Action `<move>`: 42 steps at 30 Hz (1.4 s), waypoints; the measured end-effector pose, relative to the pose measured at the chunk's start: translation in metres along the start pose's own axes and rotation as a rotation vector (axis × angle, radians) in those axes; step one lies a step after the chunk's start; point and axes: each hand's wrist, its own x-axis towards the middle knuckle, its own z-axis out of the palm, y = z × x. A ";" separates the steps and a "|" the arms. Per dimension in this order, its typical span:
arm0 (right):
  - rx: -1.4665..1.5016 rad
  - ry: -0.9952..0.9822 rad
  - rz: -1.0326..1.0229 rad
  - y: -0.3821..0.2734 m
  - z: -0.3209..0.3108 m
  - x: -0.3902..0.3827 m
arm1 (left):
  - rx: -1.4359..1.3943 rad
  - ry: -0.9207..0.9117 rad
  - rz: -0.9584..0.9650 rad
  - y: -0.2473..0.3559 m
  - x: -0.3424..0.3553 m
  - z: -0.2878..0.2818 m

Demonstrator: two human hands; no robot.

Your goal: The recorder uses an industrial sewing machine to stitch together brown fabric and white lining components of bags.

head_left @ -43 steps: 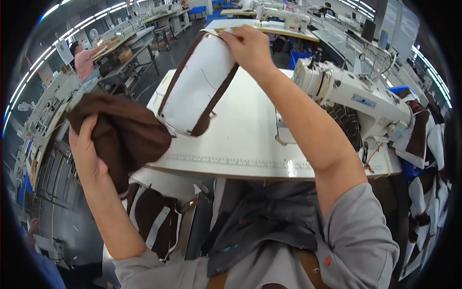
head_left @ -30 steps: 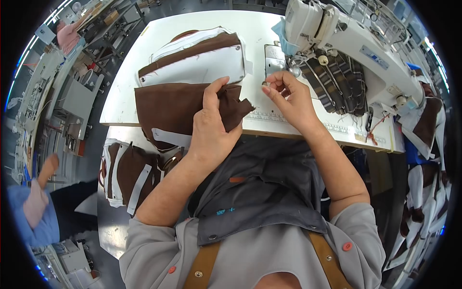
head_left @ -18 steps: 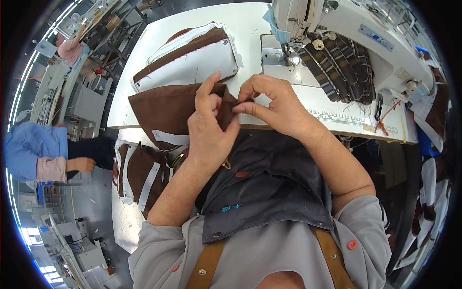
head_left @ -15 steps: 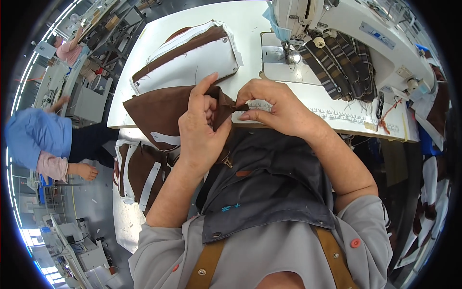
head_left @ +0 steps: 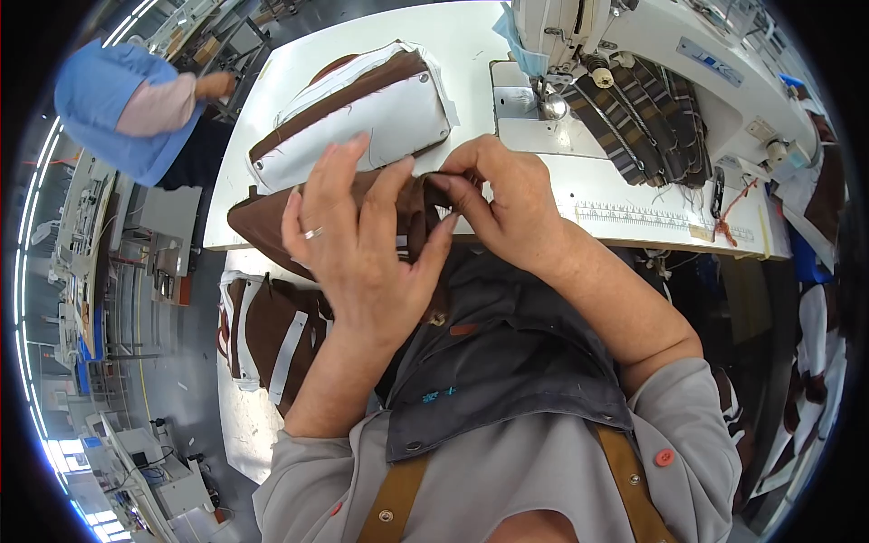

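The brown cloth (head_left: pixel 264 226) lies by the table's (head_left: pixel 462 45) front edge, left of the sewing machine (head_left: pixel 665 63), its long axis running roughly along that edge. Its right end meets our right hand (head_left: pixel 520 213), thumb and forefinger closed in a pinch on it. Our left hand (head_left: pixel 362 262) is over the middle, fingers spread wide; we can't tell whether they touch the cloth.
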 end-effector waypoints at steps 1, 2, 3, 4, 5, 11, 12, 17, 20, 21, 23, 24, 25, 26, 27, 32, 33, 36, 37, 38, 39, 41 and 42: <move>0.034 0.043 0.048 0.002 0.002 0.000 | 0.022 -0.006 -0.014 0.001 0.000 0.006; 0.031 0.045 0.047 0.004 0.000 0.001 | -0.052 -0.005 -0.052 -0.004 -0.002 0.017; 0.065 -0.028 0.140 0.007 -0.001 0.001 | -0.054 -0.005 -0.051 -0.013 -0.003 0.024; 0.095 -0.100 0.233 0.010 -0.004 0.001 | -0.174 -0.104 -0.083 -0.024 -0.002 0.029; 0.089 -0.097 0.235 0.015 -0.008 0.000 | -0.294 -0.202 -0.114 -0.031 0.000 0.035; -0.073 -0.124 0.385 0.055 -0.030 0.025 | -0.551 -0.180 -0.074 -0.054 0.029 0.068; -0.122 -0.140 0.343 0.060 -0.030 0.029 | -0.602 -0.188 -0.109 -0.055 0.034 0.073; -0.194 -0.117 0.164 0.082 -0.014 0.036 | -0.577 -0.270 -0.152 -0.053 0.045 0.090; 0.027 -0.140 0.525 0.097 -0.013 0.034 | -0.530 -0.235 -0.100 -0.048 0.048 0.098; 0.240 -0.146 0.606 0.102 -0.015 0.034 | -0.489 -0.203 -0.040 -0.047 0.047 0.100; 0.453 -0.146 0.688 0.111 -0.017 0.031 | -0.476 -0.171 -0.012 -0.044 0.050 0.100; 0.439 -0.176 0.712 0.112 -0.017 0.032 | -0.456 -0.133 0.016 -0.044 0.053 0.100; 0.424 -0.205 0.735 0.112 -0.016 0.033 | -0.455 -0.137 0.018 -0.044 0.056 0.100; 0.426 -0.202 0.736 0.113 -0.017 0.034 | -0.475 -0.146 -0.006 -0.045 0.058 0.101; 0.433 -0.213 0.744 0.110 -0.019 0.036 | -0.496 -0.153 -0.031 -0.045 0.061 0.103; 0.508 -0.241 0.715 0.112 -0.024 0.036 | -0.477 -0.180 -0.035 -0.049 0.067 0.106; 0.515 -0.244 0.723 0.111 -0.024 0.037 | -0.474 -0.187 -0.032 -0.049 0.068 0.106; 0.592 -0.233 0.734 0.117 -0.021 0.036 | -0.467 -0.188 -0.008 -0.050 0.070 0.104; 0.659 -0.219 0.739 0.120 -0.020 0.035 | -0.471 -0.190 -0.004 -0.049 0.071 0.104; 0.657 -0.214 0.740 0.124 -0.021 0.035 | -0.460 -0.202 0.004 -0.048 0.072 0.104; 0.682 -0.204 0.717 0.124 -0.020 0.036 | -0.445 -0.213 0.010 -0.049 0.073 0.104; 0.705 -0.192 0.692 0.121 -0.019 0.036 | -0.436 -0.223 0.016 -0.050 0.073 0.104; 0.542 -0.204 0.651 0.111 -0.018 0.036 | -0.424 -0.231 0.016 -0.051 0.072 0.103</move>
